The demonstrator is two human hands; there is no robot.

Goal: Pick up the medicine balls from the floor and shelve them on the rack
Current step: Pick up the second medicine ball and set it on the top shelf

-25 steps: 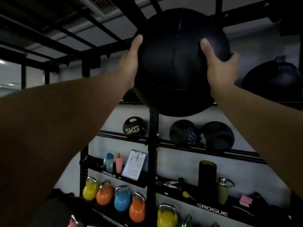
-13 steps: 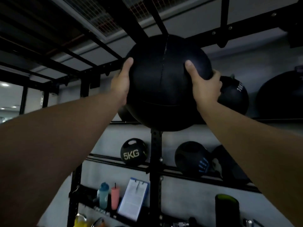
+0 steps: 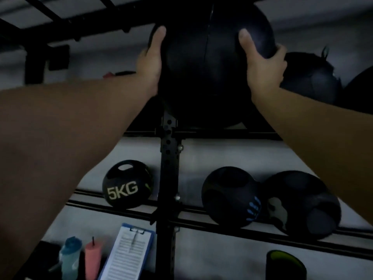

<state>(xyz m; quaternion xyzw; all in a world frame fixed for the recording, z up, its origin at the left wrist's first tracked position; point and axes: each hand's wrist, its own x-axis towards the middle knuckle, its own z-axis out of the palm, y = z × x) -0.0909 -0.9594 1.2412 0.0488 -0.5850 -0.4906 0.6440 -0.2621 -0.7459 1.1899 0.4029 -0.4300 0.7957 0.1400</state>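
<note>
A dim gym wall [image 3: 222, 156] backs a black steel rack [image 3: 168, 178]. At its top shelf, a large black medicine ball [image 3: 207, 63] is clasped between the left hand [image 3: 151, 61] and right hand [image 3: 262, 65], fingers spread. Below sit a 5KG ball [image 3: 126, 185] and clipboard [image 3: 129, 253].
</note>
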